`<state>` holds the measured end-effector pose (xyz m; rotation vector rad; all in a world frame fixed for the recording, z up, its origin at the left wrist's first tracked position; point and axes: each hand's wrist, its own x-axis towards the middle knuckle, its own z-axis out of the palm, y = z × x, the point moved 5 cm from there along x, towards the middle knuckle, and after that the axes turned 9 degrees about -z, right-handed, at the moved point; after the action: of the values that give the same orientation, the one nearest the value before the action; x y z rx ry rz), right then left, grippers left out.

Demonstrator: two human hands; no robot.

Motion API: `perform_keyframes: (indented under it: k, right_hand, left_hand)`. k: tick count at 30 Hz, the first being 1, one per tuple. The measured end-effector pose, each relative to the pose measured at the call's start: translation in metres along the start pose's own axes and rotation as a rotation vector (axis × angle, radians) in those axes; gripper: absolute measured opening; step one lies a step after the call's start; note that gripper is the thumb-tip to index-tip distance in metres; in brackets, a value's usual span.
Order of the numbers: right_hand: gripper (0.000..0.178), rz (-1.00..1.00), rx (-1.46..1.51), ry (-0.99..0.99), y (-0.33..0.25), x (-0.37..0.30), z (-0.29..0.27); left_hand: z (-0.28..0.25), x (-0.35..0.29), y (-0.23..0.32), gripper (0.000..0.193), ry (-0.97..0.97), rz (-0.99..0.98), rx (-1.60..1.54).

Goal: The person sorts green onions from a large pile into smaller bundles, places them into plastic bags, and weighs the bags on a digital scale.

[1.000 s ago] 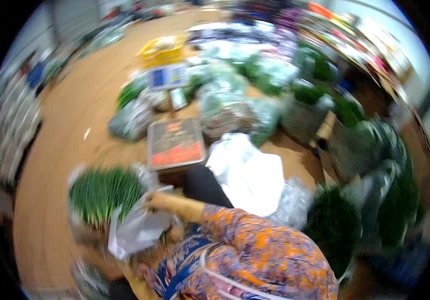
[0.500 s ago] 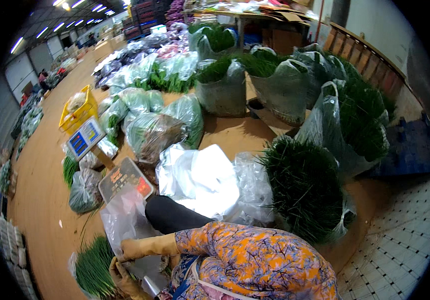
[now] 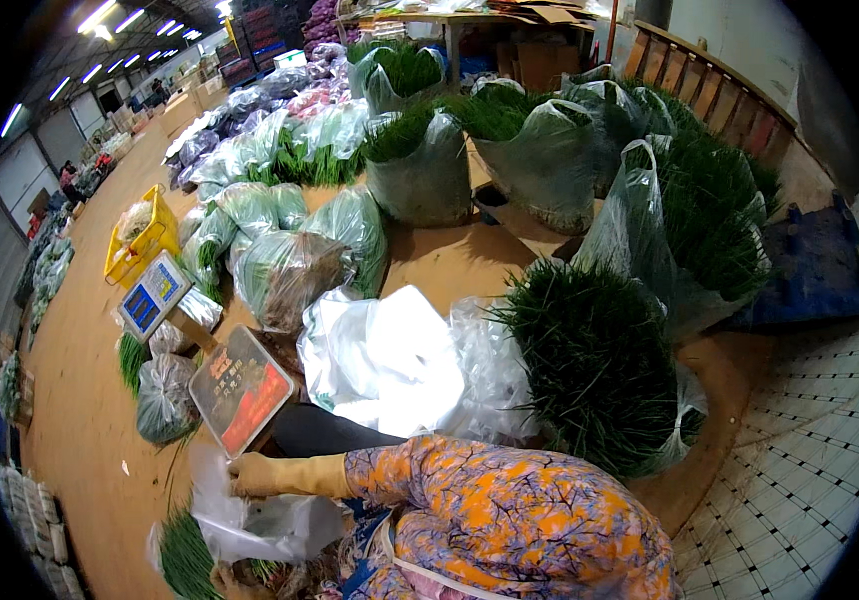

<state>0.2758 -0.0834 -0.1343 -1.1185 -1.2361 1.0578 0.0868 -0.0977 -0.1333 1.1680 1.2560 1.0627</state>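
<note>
My right hand [image 3: 253, 475], in a tan glove, is closed on the edge of a thin whitish plastic bag [image 3: 275, 525]. The bag hangs spread below the hand, partly over a bundle of long green chives or similar stalks [image 3: 190, 555]. At the lower edge, a tan patch of my gloved left hand [image 3: 222, 578] shows beside the stalks; its fingers are hidden by the bag. Just beyond my right hand is the flat plate of a weighing scale [image 3: 242, 388], with its display head [image 3: 155, 292] farther left.
White plastic sheeting [image 3: 390, 355] lies beyond my right arm. To the right stands a large bag of dark green stalks [image 3: 590, 365], with more filled bags [image 3: 420, 180] behind. A yellow crate [image 3: 150, 240] and filled clear bags [image 3: 295, 265] stand beyond the scale.
My right hand has moved up slightly, and the bag now spreads out below it across the stalks. My left hand has dropped lower, mostly out of sight. The view has shifted slightly.
</note>
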Motion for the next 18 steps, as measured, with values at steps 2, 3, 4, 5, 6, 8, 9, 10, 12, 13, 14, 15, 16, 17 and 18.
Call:
perform_keyframes:
  k: [2, 3, 4, 5, 6, 8, 9, 10, 12, 13, 14, 15, 16, 17, 18]
  right_hand:
    - [0.035, -0.350, -0.566, -0.192, 0.015, 0.010, 0.018]
    - [0.035, -0.374, -0.542, -0.205, 0.013, 0.015, 0.024]
    - [0.028, -0.265, -0.686, -0.299, 0.018, 0.023, 0.028]
    - [0.021, -0.119, -0.844, -0.394, 0.037, 0.024, 0.024]
    - [0.020, -0.005, -0.809, -0.415, 0.053, 0.030, 0.007]
    - [0.018, -0.047, -0.544, -0.009, 0.060, 0.049, -0.016]
    - [0.018, -0.046, -0.533, -0.020, 0.062, 0.055, -0.001]
    - [0.018, -0.060, 0.021, 0.072, 0.061, 0.064, 0.015]
    - [0.021, -0.121, 0.458, 0.133, 0.060, 0.084, 0.023]
    - [0.020, -0.107, 0.358, 0.197, 0.059, 0.086, 0.016]
    - [0.019, -0.096, 0.280, 0.231, 0.040, 0.092, 0.023]
    - [0.018, -0.057, 0.183, 0.289, 0.034, 0.090, 0.015]
    - [0.019, -0.141, -0.004, 0.348, 0.049, 0.088, -0.028]
    - [0.021, -0.216, -0.206, 0.425, 0.061, 0.082, -0.078]
    - [0.021, -0.018, 0.008, 0.352, 0.055, 0.086, -0.081]
  left_hand:
    - [-0.005, 0.003, -0.013, 0.036, 0.002, -0.046, -0.293]
    - [-0.020, 0.003, -0.008, 0.036, 0.033, -0.038, -0.428]
    - [-0.033, 0.005, 0.003, 0.035, 0.049, -0.002, -0.432]
    - [-0.044, 0.010, -0.001, 0.034, 0.055, 0.006, -0.373]
    - [-0.044, 0.010, -0.001, 0.033, 0.049, 0.036, -0.271]
    - [-0.050, 0.010, 0.004, 0.032, 0.048, 0.107, -0.090]
    - [-0.055, 0.009, 0.007, 0.031, 0.060, 0.155, 0.045]
    - [-0.057, 0.010, 0.009, 0.030, 0.074, 0.191, 0.161]
    - [-0.052, 0.010, 0.009, 0.028, 0.062, 0.324, 0.360]
    - [-0.063, 0.014, 0.013, 0.027, 0.073, 0.410, 0.428]
    - [-0.116, 0.040, 0.007, 0.023, -0.001, 0.339, 0.316]
    - [-0.121, 0.036, 0.010, 0.023, 0.032, 0.293, 0.309]
    - [-0.092, 0.028, 0.011, 0.024, 0.046, 0.252, 0.304]
    - [-0.065, 0.022, 0.011, 0.024, 0.032, 0.235, 0.311]
    - [-0.067, 0.021, 0.016, 0.024, 0.059, 0.239, 0.356]
